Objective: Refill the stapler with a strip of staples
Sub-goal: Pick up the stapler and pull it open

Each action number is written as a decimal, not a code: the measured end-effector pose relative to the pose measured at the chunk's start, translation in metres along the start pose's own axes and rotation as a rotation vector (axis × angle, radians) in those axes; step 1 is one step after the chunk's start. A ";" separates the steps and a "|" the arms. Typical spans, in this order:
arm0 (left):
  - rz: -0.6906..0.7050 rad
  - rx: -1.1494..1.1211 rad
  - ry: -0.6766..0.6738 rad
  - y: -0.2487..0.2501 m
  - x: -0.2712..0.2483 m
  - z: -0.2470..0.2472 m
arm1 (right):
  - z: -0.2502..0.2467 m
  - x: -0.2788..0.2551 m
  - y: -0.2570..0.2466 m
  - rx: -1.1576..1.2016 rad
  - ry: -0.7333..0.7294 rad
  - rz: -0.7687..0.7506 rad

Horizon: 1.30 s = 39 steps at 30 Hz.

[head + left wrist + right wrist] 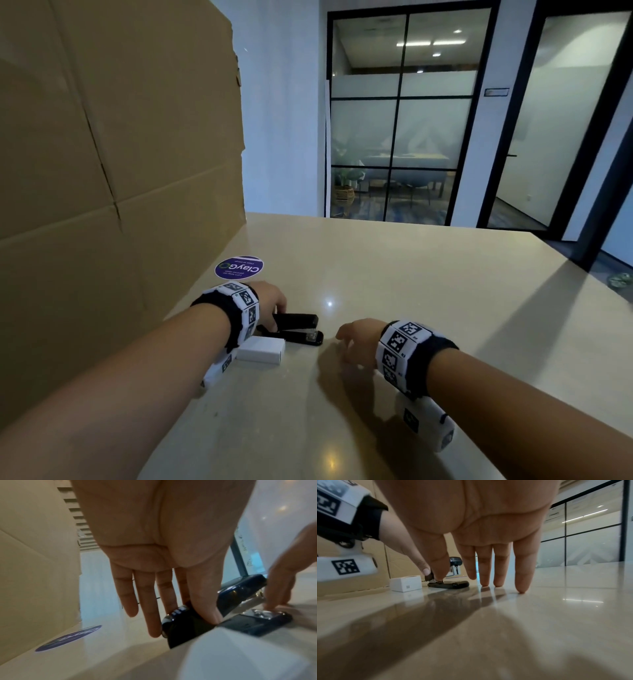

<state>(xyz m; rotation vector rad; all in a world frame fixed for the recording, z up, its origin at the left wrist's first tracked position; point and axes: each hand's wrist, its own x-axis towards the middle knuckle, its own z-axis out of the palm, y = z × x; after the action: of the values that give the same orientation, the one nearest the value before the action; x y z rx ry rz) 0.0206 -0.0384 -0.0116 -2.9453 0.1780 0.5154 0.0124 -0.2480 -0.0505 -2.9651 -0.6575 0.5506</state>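
A black stapler [296, 321] lies on the beige table [428, 274] with its top cover raised off the base. My left hand [270, 301] pinches its rear end between thumb and index finger [204, 599]; the other fingers hang straight. A small white staple box [262, 349] lies closed just in front of the stapler [187, 627]. My right hand [356, 339] is to the right of the stapler's front end [452, 585], fingers straight with the fingertips [521, 588] on the table. No loose staple strip shows.
A big cardboard sheet [102, 171] stands along the table's left side. A round purple sticker [239, 267] lies flat beyond my left hand. The table's far and right edges drop off towards glass partitions [397, 120].
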 end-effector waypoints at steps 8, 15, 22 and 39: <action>0.185 0.042 0.029 0.076 -0.005 -0.009 | 0.000 -0.036 0.026 0.004 0.020 0.078; 0.313 0.017 0.046 0.131 -0.016 -0.004 | 0.012 -0.072 0.069 0.027 0.016 0.157; 0.434 0.027 0.037 0.191 -0.032 -0.010 | 0.013 -0.105 0.094 -0.016 -0.054 0.196; 0.531 -0.145 0.116 0.225 -0.059 -0.004 | 0.028 -0.139 0.112 0.074 -0.003 0.199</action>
<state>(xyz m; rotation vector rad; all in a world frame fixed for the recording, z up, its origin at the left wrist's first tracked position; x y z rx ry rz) -0.0654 -0.2550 -0.0146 -3.0526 0.9920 0.4283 -0.0702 -0.4080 -0.0454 -2.9779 -0.3357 0.5779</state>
